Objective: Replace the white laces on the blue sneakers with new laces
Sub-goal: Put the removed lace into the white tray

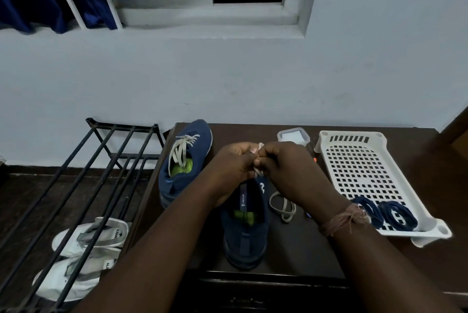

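Both hands, left (236, 160) and right (278, 163), pinch the white lace (258, 173) above the near sneaker (245, 231) mid-tabletop, so I'd pull it eyelet by eyelet, gently.

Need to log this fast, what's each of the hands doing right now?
Left hand: pinching the white lace above the near blue sneaker.
Right hand: gripping the same white lace.

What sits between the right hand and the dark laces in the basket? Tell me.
Nothing visible. The dark blue laces lie in the white basket's near corner, just past the right wrist; the right hand is busy pinching the white lace.
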The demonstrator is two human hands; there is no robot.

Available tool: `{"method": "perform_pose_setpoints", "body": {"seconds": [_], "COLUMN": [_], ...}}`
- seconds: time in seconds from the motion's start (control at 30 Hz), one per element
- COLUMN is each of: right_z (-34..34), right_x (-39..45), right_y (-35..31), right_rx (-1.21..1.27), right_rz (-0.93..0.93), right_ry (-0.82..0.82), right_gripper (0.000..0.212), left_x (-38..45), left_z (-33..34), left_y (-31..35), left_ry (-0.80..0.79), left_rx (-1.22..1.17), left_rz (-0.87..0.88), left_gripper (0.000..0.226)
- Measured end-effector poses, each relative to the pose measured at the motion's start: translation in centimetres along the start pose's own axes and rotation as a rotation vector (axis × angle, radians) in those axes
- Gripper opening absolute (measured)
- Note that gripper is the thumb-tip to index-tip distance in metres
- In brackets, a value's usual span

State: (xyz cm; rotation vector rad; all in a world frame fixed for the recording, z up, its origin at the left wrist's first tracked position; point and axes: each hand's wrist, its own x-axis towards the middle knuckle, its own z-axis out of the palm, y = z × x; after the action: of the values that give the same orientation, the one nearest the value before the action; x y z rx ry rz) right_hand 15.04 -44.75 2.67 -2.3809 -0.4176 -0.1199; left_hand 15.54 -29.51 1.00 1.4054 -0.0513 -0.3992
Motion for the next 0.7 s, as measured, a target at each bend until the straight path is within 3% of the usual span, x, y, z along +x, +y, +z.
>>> {"method": "perform_pose_setpoints", "body": {"seconds": [0.2,0.4,0.5,0.7], "right_z": [-0.8,-0.8,-1.3,-1.7], "right_x": [0.1,-0.3,-0.2,0.4], "right_y": [-0.8,-1.0,-0.6,0.5], "right_rx": [0.167,0.027,-0.053,-0.072], "right_rz": [0.017,-0.088,-0.128,-0.188], "right_ry": [-0.016,0.04,0.103,0.08], "right_gripper": [0.021,0.014,0.008,0.01], "left_x": [-0.5,-0.8,-1.1,-1.2], "left_z": [0.0,0.0,-0.1,-1.1], "left_y": [0.5,0.6,0.6,0.1], "left_ry": [-0.047,-0.025,-0.028,-0.072], "left_rx": [-0.082,-0.184,-0.104,0.198], "left_rz": [-0.026,-0.069,-0.071,-0.032], "left_gripper": [0.03,0.036,0.04,0.03]}}
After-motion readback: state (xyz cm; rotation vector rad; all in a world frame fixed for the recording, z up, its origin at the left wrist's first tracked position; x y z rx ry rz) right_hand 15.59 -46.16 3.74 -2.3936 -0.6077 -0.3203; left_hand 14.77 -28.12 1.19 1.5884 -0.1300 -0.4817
